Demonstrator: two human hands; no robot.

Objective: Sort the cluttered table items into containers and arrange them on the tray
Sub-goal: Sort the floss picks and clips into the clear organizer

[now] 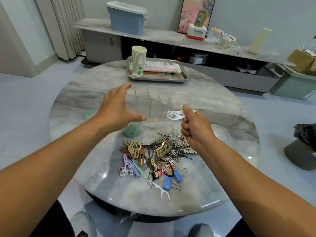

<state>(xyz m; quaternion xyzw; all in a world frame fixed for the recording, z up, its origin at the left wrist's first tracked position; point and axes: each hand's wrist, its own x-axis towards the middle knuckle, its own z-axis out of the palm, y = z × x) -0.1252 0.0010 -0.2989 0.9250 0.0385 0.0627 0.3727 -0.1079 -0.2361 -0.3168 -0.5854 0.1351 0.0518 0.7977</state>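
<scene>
Flossers point(177, 115), white ones, are pinched in the right hand point(193, 129). See? The fingers are curled tight round them, up above the table point(71, 103).

— And the left hand point(118, 106)?

— Its fingers are spread apart and hold nothing. It is reaching for the clear box point(150, 101), which has little walls inside. I cannot tell if it touches the box.

— So what is the good way to do this bit?

— I think the left hand should hold the box still first, because it is light and may slide. Then the right hand goes over one slot and lets go low down, so nothing bounces out.

— Are there more to pick up?

— Yes. One white flosser point(162, 190) and a green one point(139, 170) lie in the pile point(159, 156) with the clips and pins. The tray point(157, 77) sits at the back with the cups point(138, 60), so the box goes there later.
</scene>
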